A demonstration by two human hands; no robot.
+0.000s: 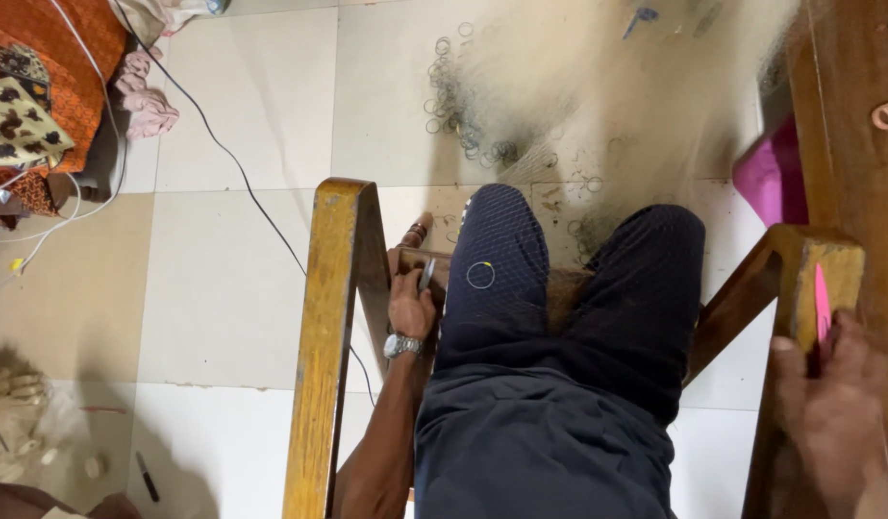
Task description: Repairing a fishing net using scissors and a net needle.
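Fishing net (598, 106) drapes your knees, light, limp, snag-prone; grip its ringed edge. Left hand (410, 308) fingers pinch a slim tool (426, 277); right hand (828, 404) blurred, grip unclear.

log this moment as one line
left hand: holds small grey tool at wooden chair arm | right hand: pink flat tool

Dark navy trousers (550, 384) cover both legs, their cloth marked with a fine light grid. A silver metal wristwatch (401, 344) with a round pale dial sits at nine o'clock of the knees. Both forearms are bare.
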